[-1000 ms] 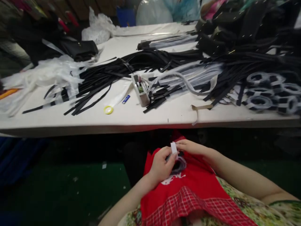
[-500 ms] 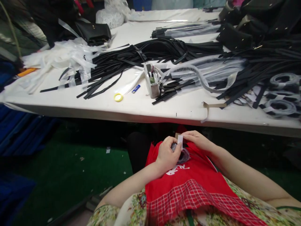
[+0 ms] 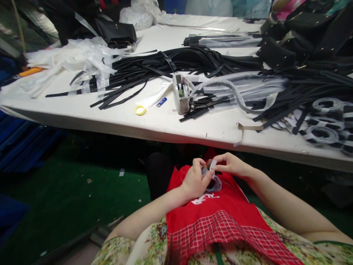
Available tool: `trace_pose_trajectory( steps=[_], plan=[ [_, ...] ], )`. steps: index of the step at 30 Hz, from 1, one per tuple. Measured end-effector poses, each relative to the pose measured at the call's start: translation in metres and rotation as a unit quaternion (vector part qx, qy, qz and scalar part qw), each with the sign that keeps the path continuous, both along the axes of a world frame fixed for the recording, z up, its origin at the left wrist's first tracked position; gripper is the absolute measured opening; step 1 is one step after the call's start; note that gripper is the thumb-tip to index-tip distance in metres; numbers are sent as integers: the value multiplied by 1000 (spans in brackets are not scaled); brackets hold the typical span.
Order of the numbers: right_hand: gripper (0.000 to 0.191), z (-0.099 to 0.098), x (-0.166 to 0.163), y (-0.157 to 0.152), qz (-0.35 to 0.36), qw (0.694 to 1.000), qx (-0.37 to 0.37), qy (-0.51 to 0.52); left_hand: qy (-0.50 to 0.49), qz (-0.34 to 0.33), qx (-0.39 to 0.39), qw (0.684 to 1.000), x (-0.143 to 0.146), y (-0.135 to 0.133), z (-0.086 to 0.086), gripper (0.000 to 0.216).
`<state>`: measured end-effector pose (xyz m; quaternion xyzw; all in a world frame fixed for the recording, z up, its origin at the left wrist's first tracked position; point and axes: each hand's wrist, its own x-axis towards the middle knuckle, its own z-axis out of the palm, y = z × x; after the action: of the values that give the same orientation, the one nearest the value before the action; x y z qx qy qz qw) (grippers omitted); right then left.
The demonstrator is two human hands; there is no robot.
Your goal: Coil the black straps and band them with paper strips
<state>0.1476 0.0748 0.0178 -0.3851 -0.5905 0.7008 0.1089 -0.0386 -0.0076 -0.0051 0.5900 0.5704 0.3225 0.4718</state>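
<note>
Over my lap, my left hand point(image 3: 193, 181) is closed around a coiled strap in greyish clear plastic point(image 3: 215, 185). The coil's lower loop shows below my fingers, against the red apron point(image 3: 201, 213). A small white slip point(image 3: 212, 166), perhaps paper or tape, stands up at the top of the coil. My right hand point(image 3: 231, 165) pinches this slip between thumb and fingertips, close to the left thumb. Behind it shows a bit of brown material point(image 3: 209, 162). The left fingers hide much of the coil.
On the white table point(image 3: 165, 127) lie black straps point(image 3: 193, 60), a tape dispenser point(image 3: 181, 95), a yellow ring point(image 3: 140, 110) and a blue battery-like piece point(image 3: 161, 102). Wrapped coils point(image 3: 322, 135) sit at right, black bags point(image 3: 275, 51) behind, plastic strips point(image 3: 79, 62) at left.
My right hand has drawn its fingers in and now pinches the white slip, which leans more to the right. The left hand keeps its hold on the coil. The view has shifted slightly.
</note>
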Motion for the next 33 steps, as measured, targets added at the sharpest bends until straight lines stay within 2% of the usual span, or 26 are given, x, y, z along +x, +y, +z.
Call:
trace_pose_trajectory(
  steps=[5,7,9,12,15,18,21,26,28,31,33],
  plan=[
    [35,-4,-5,-1,-5,1000,-10,-26,-8,-17,18,1000,-2,0,9,37],
    [34,-2,-7,-4,-15,999,23,-44,-7,-32,1,999,-4,3,12,41],
    [28,3,-9,-10,-12,989,122,-81,-42,-70,-61,995,-7,6,12,36],
    [19,14,-10,-21,64,944,303,-116,-195,-90,-186,959,-16,15,8,32],
    [43,18,-11,-28,119,891,427,-102,-330,-30,-208,920,-26,25,6,38],
    [56,14,-12,-27,101,848,508,-112,-408,19,-203,890,-35,36,9,39],
    [58,12,-16,-21,87,832,538,-104,-436,51,-203,875,-38,43,13,39],
    [77,13,-30,-24,47,853,508,-108,-444,32,-204,872,-42,46,11,47],
    [84,12,-35,-30,41,852,507,-123,-449,27,-201,870,-46,47,10,49],
    [82,10,-39,-27,65,831,540,-115,-449,39,-194,871,-52,48,9,50],
    [74,12,-43,-7,82,821,556,-99,-444,63,-190,873,-57,49,9,55]
  ],
)
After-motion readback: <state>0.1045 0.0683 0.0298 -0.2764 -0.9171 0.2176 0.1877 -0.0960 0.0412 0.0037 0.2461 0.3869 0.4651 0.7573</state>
